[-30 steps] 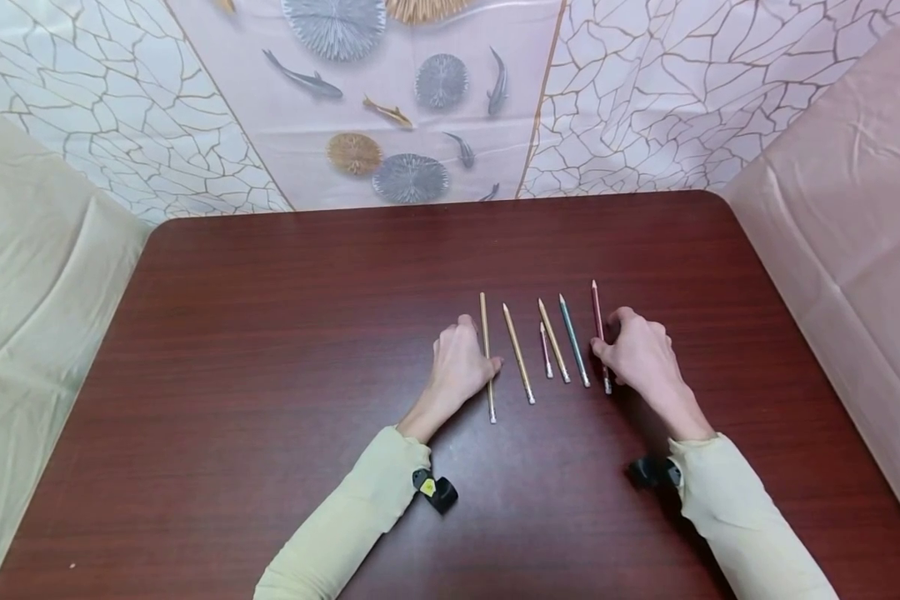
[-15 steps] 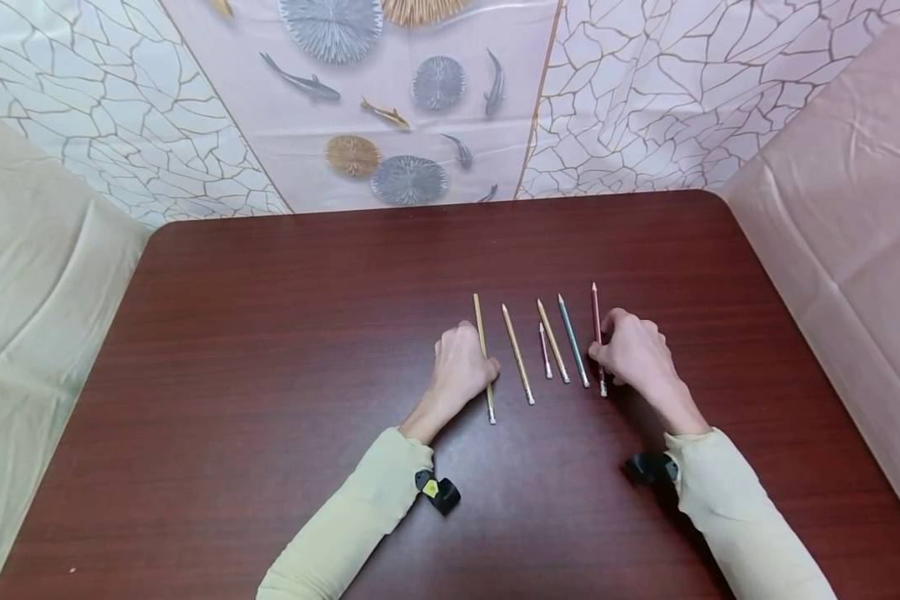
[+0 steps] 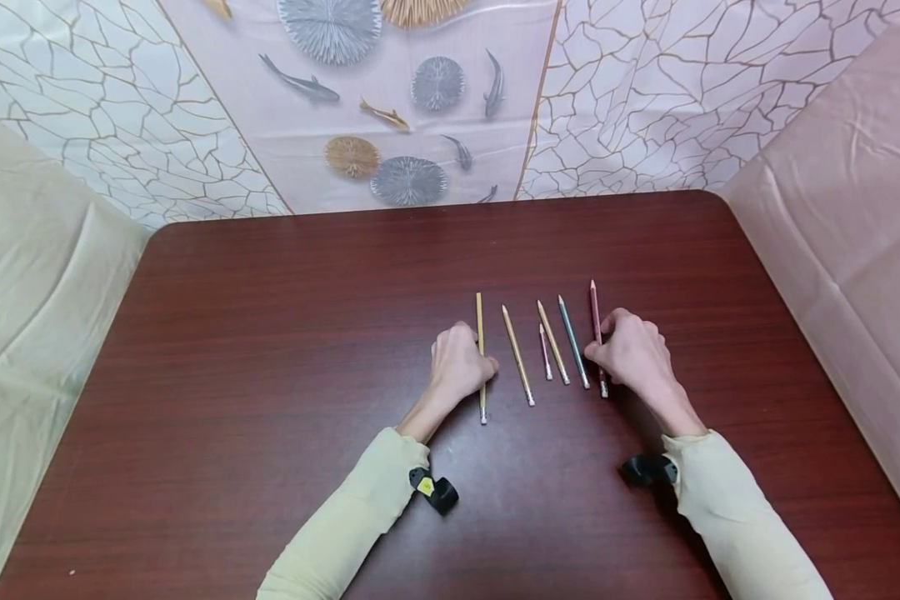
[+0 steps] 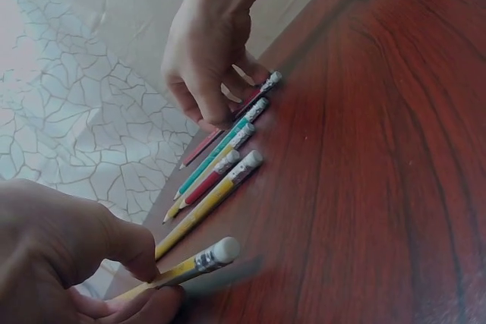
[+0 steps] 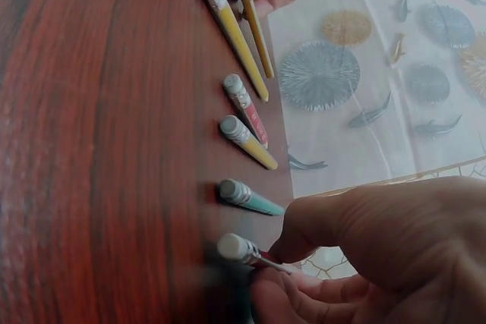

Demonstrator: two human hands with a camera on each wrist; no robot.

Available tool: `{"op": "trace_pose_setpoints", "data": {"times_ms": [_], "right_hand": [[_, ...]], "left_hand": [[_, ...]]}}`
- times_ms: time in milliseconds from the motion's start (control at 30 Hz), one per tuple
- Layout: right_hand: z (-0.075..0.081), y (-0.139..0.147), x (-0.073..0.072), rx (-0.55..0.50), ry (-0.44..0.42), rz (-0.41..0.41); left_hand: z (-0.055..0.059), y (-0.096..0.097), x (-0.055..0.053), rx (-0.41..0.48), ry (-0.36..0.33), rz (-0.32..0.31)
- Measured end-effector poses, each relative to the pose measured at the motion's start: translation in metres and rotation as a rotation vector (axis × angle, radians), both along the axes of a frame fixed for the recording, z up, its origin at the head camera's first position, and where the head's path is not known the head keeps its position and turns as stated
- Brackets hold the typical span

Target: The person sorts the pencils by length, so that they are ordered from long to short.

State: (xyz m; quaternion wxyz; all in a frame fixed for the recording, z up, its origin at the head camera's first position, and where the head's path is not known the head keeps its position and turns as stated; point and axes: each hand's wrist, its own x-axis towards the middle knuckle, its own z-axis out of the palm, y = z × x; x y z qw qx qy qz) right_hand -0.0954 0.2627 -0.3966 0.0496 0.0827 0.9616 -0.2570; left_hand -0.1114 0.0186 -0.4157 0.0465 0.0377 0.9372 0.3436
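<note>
In the head view my left hand (image 3: 457,362) pinches the leftmost yellow pencil (image 3: 481,325) between thumb and fingers; its far end looks blunt. The left wrist view shows its white eraser (image 4: 225,250) tilted up off the table. My right hand (image 3: 633,350) pinches the dark red pencil (image 3: 596,312), at the row's right end, with its eraser end (image 5: 232,246) toward me. Between the hands lie a yellow pencil (image 3: 518,354), a short red pencil (image 3: 545,352), another yellow pencil (image 3: 552,342) and a teal pencil (image 3: 573,342). The short red one lies close beside the second yellow one.
A dark reddish wooden table (image 3: 270,375) carries the pencils. Patterned cloth (image 3: 435,125) hangs behind its far edge, with pale cloth (image 3: 832,208) at both sides. Small black devices (image 3: 441,495) are worn on both wrists.
The left yellow pencil's eraser end has swung slightly left, so it now points nearly straight away from me. The dark red pencil's eraser end has shifted slightly left. The pencils between stay put.
</note>
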Motion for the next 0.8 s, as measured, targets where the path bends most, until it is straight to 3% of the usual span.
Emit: {"op": "trace_pose_setpoints", "data": {"times_ms": [400, 800], "right_hand": [[0.006, -0.009, 0.004, -0.068, 0.075, 0.033], [0.015, -0.025, 0.005, -0.167, 0.102, 0.096]], "left_hand": [[0.004, -0.014, 0.004, 0.033, 0.001, -0.014], [0.012, -0.030, 0.003, 0.030, -0.003, 0.014]]}}
